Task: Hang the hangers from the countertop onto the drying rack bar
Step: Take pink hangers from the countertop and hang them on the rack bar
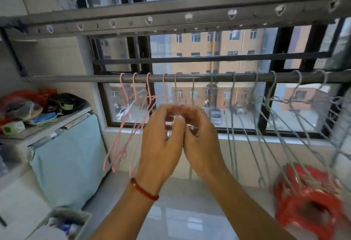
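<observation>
**Two hands meet beneath a bar lined with wire hangers**

A person's left hand (161, 141) and right hand (199, 137) are raised side by side in front of a window, touching along their inner edges, just below the drying rack bar (76, 78). The fingers of both hands curl inward at the top, and thin wire shows between the fingertips; the picture is too blurred there to tell which hanger it belongs to, or how firmly it is pinched. A red bracelet (144, 192) circles the left wrist.

The grey bar runs across the frame at window height. Four pink hangers (121, 135) hook over it to the left of the hands, their bodies swinging down and to the left. To the right hang the grey hangers (256, 126), spaced along the bar toward the frame's right edge, their wire shoulders slanting down to the right.

Above the bar, a wider grey rail (171, 21) with a row of holes spans the frame. Below the hands lies a glossy pale countertop (180, 217). A red plastic bag (307, 201) sits on it at lower right, blurred. At left, a shelf (57, 126) carries assorted bags and packets above a light-blue cloth (66, 160). Orange apartment buildings (209, 50) and parked cars show through the glass.
</observation>
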The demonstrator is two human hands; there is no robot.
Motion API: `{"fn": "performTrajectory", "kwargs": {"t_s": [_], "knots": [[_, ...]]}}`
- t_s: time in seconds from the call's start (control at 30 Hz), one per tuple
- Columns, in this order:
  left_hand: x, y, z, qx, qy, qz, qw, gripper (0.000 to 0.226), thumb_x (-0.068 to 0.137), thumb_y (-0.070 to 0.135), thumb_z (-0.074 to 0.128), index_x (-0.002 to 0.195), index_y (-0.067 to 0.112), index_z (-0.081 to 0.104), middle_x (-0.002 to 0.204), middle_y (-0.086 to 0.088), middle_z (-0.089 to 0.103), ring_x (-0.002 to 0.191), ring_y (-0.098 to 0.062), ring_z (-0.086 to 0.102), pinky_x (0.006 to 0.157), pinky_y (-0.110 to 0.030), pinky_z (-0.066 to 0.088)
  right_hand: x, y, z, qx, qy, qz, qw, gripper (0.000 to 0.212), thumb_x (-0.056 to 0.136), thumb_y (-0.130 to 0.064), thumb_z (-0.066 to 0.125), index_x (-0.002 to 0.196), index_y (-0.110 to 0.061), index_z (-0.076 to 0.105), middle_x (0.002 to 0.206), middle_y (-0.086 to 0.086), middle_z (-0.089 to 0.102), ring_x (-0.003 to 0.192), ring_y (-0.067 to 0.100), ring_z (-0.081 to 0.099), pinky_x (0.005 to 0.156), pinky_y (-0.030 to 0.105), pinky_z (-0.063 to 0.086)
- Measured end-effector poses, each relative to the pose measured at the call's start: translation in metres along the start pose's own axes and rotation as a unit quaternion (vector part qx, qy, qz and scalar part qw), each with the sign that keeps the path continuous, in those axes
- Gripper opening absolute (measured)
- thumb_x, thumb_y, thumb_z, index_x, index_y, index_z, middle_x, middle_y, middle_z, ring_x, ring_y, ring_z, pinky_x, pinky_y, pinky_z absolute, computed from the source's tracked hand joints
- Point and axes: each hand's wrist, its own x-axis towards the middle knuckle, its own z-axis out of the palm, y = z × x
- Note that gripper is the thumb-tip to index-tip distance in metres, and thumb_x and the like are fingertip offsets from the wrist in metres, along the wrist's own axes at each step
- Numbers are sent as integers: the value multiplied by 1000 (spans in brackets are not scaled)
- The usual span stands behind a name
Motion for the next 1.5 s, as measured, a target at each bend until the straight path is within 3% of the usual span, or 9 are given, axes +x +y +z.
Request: {"fn": "performTrajectory", "kwargs": {"t_s": [0.33, 0.47, 0.57, 0.67, 0.8, 1.0, 1.23, 1.37, 1.5], "knots": [[-61, 150, 265, -168, -128, 14, 977, 24, 101, 24, 43, 116, 20, 62, 105, 8, 66, 100, -17, 66, 85, -32, 55, -67, -6, -317, -81, 173, 36, 981, 24, 99, -16, 64, 118, -30, 65, 110, -18, 72, 103, -3, 67, 86, 19, 56], [-100, 218, 393, -199, -204, 16, 958, 26, 94, 18, 52, 118, 22, 61, 112, 7, 66, 104, -11, 64, 81, -15, 50, -115, 3, -475, -122, 280, 82, 949, 25, 99, -14, 61, 115, -32, 66, 111, -15, 72, 104, 2, 68, 89, 32, 58], [-133, 262, 480, -196, -287, -4, 938, 34, 92, 19, 58, 125, 30, 58, 122, 13, 60, 110, -7, 60, 84, -16, 51, -149, 12, -574, -150, 335, 125, 922, 25, 101, -12, 57, 117, -30, 64, 115, -15, 68, 101, -7, 63, 80, 15, 53], [-163, 296, 563, -171, -387, -13, 906, 43, 95, 18, 60, 135, 33, 53, 133, 10, 54, 121, -12, 55, 101, -33, 51, -181, 26, -656, -180, 383, 179, 888, 27, 102, -17, 55, 127, -27, 61, 126, -10, 65, 103, -11, 59, 76, 5, 46], [-194, 323, 676, -131, -474, -37, 870, 47, 98, 26, 56, 144, 27, 49, 149, 4, 49, 135, -18, 47, 115, -40, 40, -221, 50, -738, -211, 413, 254, 849, 36, 108, -30, 46, 144, -34, 51, 150, -9, 52, 125, 5, 51, 100, 21, 35], [-234, 338, 837, -116, -567, -107, 808, 52, 94, 31, 59, 144, 24, 48, 144, -4, 55, 127, -26, 57, 109, -41, 46, -240, 107, -857, -231, 445, 348, 792, 41, 109, -29, 41, 150, -32, 45, 158, -5, 45, 127, 9, 43, 105, 29, 33], [-233, 332, 1019, -74, -628, -97, 769, 49, 94, 30, 60, 140, 15, 51, 137, -11, 62, 124, -32, 60, 106, -44, 50, -206, 182, -980, -251, 494, 403, 728, 42, 103, -17, 51, 145, -22, 50, 143, 6, 54, 123, 22, 52, 104, 41, 44], [-223, 335, 1105, -63, -647, -56, 758, 45, 95, 24, 60, 137, 8, 56, 136, -13, 63, 124, -33, 60, 107, -41, 49, -199, 219, -1041, -269, 519, 425, 691, 33, 102, -9, 52, 135, -12, 55, 123, 5, 58, 109, 21, 55, 91, 32, 44], [-217, 339, 1178, -56, -651, -10, 757, 33, 93, 24, 58, 123, 12, 66, 121, -10, 71, 114, -29, 66, 98, -36, 53, -190, 248, -1117, -282, 542, 430, 665, 27, 98, -9, 59, 126, -9, 61, 118, 6, 66, 110, 26, 62, 91, 31, 47]]}}
